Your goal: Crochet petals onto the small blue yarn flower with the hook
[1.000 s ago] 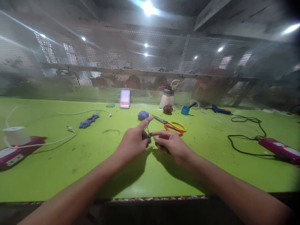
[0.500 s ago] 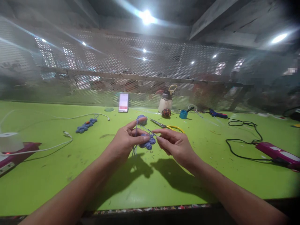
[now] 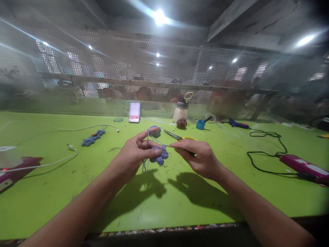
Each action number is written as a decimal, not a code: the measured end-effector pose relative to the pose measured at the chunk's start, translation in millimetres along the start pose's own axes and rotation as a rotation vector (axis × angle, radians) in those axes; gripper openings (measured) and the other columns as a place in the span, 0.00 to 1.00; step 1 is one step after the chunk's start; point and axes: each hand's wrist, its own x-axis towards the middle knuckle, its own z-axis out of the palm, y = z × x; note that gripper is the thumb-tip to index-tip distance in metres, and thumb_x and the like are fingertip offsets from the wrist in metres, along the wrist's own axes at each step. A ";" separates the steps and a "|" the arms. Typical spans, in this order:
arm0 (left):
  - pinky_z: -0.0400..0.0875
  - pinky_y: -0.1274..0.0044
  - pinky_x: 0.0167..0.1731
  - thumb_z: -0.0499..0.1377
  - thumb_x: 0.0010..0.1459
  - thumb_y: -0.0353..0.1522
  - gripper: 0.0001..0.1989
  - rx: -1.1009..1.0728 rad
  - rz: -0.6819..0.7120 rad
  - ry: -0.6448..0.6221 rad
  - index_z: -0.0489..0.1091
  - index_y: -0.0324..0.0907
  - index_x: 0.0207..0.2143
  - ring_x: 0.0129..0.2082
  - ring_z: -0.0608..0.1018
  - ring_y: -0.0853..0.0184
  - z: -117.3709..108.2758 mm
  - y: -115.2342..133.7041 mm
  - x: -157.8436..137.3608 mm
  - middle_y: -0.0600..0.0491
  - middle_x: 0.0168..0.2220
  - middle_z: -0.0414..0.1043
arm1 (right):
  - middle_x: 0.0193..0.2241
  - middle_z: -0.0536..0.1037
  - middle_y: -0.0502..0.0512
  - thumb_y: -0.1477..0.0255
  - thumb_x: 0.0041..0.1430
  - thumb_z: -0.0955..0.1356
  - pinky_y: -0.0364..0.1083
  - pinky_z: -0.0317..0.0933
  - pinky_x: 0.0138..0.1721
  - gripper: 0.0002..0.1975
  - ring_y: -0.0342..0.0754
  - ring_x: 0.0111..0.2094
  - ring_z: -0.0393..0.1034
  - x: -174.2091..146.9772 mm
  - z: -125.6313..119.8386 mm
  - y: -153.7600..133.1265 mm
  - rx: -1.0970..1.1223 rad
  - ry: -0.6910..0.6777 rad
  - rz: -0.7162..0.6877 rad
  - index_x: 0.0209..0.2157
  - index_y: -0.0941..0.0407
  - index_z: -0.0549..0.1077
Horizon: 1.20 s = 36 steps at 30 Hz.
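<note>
My left hand [image 3: 136, 147] pinches a blue-purple crocheted flower piece [image 3: 160, 159] between thumb and fingers. A strand of yarn [image 3: 148, 139] loops over its raised index finger, and loose ends hang below the piece. My right hand [image 3: 197, 154] is closed around a crochet hook [image 3: 169, 146], whose thin shaft points left to the top edge of the piece; the fingers hide most of it. Just behind my left fingertips lies a ball of the same yarn [image 3: 156, 131]. Scissors [image 3: 173, 135] with yellow handles lie behind my right hand, partly covered by it.
A finished-looking crocheted strip [image 3: 93, 138] lies left near white cables [image 3: 74, 151]. At the back stand a phone [image 3: 134, 112], a spray bottle [image 3: 181, 111], a dark yarn ball [image 3: 181, 124] and a blue pot [image 3: 200, 124]. Right are a glue gun [image 3: 238, 124] and a magenta power strip [image 3: 303, 166].
My right hand has moved slightly right, away from the crocheted piece, and turned so the hook's shaft shows. My left hand keeps its hold, shifted slightly left.
</note>
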 end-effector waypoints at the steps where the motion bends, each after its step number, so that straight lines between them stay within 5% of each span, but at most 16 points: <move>1: 0.72 0.76 0.29 0.72 0.41 0.23 0.43 0.004 0.001 0.000 0.60 0.36 0.61 0.28 0.79 0.66 0.1 0.4 -0.2 0.52 0.28 0.79 | 0.31 0.81 0.57 0.74 0.65 0.65 0.47 0.65 0.34 0.11 0.47 0.31 0.73 0.0 -1.1 0.0 -0.008 -0.003 -0.005 0.43 0.56 0.79; 20: 0.68 0.76 0.29 0.70 0.42 0.25 0.34 -0.002 -0.001 -0.002 0.68 0.33 0.54 0.26 0.76 0.68 -3.7 0.2 1.4 0.53 0.27 0.75 | 0.28 0.81 0.56 0.76 0.62 0.67 0.45 0.63 0.29 0.10 0.44 0.26 0.71 2.3 -7.1 -7.3 0.108 -0.015 0.052 0.40 0.57 0.81; 28: 0.66 0.78 0.28 0.71 0.42 0.25 0.25 0.002 0.006 -0.031 0.75 0.37 0.46 0.26 0.74 0.71 -4.6 -4.6 4.3 0.56 0.25 0.73 | 0.17 0.68 0.46 0.75 0.57 0.69 0.40 0.48 0.17 0.09 0.37 0.17 0.54 -0.8 0.0 -5.1 0.588 -0.068 0.324 0.38 0.58 0.81; 36: 0.67 0.76 0.30 0.71 0.42 0.26 0.21 0.027 -0.004 -0.061 0.77 0.39 0.42 0.27 0.75 0.70 -5.5 -7.6 5.8 0.56 0.27 0.74 | 0.15 0.64 0.43 0.69 0.53 0.73 0.38 0.38 0.14 0.08 0.35 0.14 0.50 -1.4 13.5 -4.4 1.018 -0.064 0.670 0.37 0.56 0.80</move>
